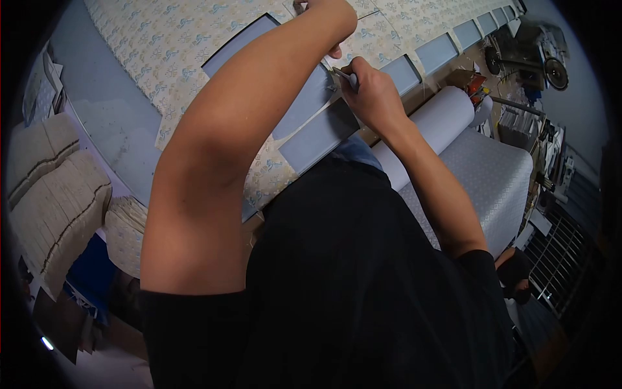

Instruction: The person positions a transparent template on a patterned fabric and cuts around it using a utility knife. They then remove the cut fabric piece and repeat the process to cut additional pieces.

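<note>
Right hand (374, 97), knuckles up, fisted on knife (345, 76).

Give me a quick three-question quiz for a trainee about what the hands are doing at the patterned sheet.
1. True or false: the right hand grips a thin tool at the patterned sheet.
2. Which thing lies beside the right forearm? A) a white roll B) a red bucket C) a laptop
3. Fill in: the flat panels lying in a row on the sheet are ______ in colour.

Key: 1 true; 2 A; 3 blue-grey.
</note>
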Demonstrator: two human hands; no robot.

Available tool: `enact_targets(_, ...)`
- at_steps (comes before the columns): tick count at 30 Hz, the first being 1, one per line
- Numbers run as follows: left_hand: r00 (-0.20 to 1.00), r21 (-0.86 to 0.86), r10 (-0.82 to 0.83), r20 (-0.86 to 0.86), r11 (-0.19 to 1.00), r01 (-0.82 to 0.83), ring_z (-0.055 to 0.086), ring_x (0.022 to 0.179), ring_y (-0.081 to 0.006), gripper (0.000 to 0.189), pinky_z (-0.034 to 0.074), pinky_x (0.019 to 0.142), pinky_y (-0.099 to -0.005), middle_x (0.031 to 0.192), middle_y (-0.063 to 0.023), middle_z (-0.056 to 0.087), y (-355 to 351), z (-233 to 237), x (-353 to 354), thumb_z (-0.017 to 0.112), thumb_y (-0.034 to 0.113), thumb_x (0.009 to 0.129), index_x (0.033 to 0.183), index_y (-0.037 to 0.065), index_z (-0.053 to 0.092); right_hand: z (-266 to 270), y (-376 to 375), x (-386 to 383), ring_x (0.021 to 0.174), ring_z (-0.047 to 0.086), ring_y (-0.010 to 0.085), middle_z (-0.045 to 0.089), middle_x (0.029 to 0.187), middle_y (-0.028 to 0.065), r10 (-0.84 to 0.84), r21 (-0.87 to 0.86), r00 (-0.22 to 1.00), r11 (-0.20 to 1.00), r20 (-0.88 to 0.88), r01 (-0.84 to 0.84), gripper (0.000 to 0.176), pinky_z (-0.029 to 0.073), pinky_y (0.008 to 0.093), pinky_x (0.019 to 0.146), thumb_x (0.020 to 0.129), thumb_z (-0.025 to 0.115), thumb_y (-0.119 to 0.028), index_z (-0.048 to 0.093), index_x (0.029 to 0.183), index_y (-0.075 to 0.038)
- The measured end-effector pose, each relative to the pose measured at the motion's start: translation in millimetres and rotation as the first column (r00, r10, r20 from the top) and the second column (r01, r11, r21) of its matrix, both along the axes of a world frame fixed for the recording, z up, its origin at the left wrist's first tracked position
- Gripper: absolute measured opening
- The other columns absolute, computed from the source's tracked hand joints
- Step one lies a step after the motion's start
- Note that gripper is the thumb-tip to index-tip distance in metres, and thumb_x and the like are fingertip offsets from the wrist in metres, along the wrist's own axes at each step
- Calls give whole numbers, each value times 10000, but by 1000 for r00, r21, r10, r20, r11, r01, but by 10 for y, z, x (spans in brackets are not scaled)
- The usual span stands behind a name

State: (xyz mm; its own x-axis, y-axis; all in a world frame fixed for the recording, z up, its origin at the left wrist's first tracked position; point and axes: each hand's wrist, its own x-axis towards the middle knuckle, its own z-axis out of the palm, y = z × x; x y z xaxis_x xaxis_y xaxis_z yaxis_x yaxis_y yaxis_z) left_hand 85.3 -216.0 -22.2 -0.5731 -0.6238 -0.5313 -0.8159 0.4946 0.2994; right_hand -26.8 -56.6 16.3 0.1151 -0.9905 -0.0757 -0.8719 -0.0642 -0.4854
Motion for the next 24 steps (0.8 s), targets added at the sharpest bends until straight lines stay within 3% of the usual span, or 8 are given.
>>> enact_targets(3, 1000, 14, 8, -22, 1000, -8, 680, 1049, -266, 413, 566, 794, -466, 1185, -85, 720, -13, -51, 14, 888, 366, 788, 1104, 123, 783, -45, -3, -33, 818, 687, 446, 703, 879, 234, 31, -13, 1000, 999, 5, -31, 198, 545, 473, 699, 902, 717, -110, 583, 1008, -10)
enact_targets(5, 999, 19, 19, -36, 1000, -18, 680, 1046, -266, 408, 566, 794, -464, 1184, -85, 720, -45, -72, 32, 886, 365, 792, 1103, 121, 783, -125, 6, -28, 800, 690, 439, 706, 870, 227, 47, -118, 997, 992, 66, -39, 194, 546, 466, 688, 905, 725, -106, 594, 1012, -10)
enact_targets(12, 995, 51, 57, -79, 997, -53, 680, 1038, -264, 392, 565, 791, -459, 1181, -88, 720, -126, -201, 135, 876, 359, 805, 1098, 116, 781, -142, -76, 109, 812, 697, 438, 715, 891, 225, -55, -60, 996, 996, 68, 60, 194, 553, 464, 693, 909, 728, -98, 611, 1035, -8)
enact_targets(14, 994, 55, 63, -93, 997, -58, 680, 1036, -263, 388, 564, 790, -457, 1180, -88, 720, -160, -215, 148, 873, 358, 809, 1096, 115, 781, -222, -166, 152, 823, 699, 439, 718, 891, 228, -47, -169, 993, 983, 108, 65, 194, 556, 465, 705, 908, 725, -96, 608, 1032, -5)
enact_targets(18, 989, 57, 94, -117, 995, -87, 680, 1031, -262, 379, 564, 789, -454, 1178, -90, 721, -273, -228, 259, 868, 355, 816, 1094, 112, 780, -234, -263, 205, 832, 702, 441, 724, 899, 229, -33, -211, 995, 976, 95, 52, 197, 555, 474, 712, 904, 724, -92, 608, 1038, -6)
enact_targets(20, 985, 62, 112, -132, 993, -104, 680, 1028, -262, 375, 563, 788, -453, 1177, -90, 721, -332, -251, 314, 865, 353, 820, 1092, 110, 780, -124, -269, 216, 846, 704, 441, 729, 905, 226, -64, -67, 996, 995, 53, 68, 206, 559, 477, 725, 901, 722, -94, 608, 1049, -7)
enact_targets(24, 975, 83, 155, -159, 986, -143, 680, 1023, -261, 367, 563, 786, -449, 1176, -92, 721, -441, -322, 421, 859, 350, 827, 1089, 108, 779, -151, -403, 264, 826, 687, 465, 696, 848, 278, -67, -57, 995, 996, 78, 72, 257, 543, 532, 730, 859, 726, -111, 585, 1049, -9)
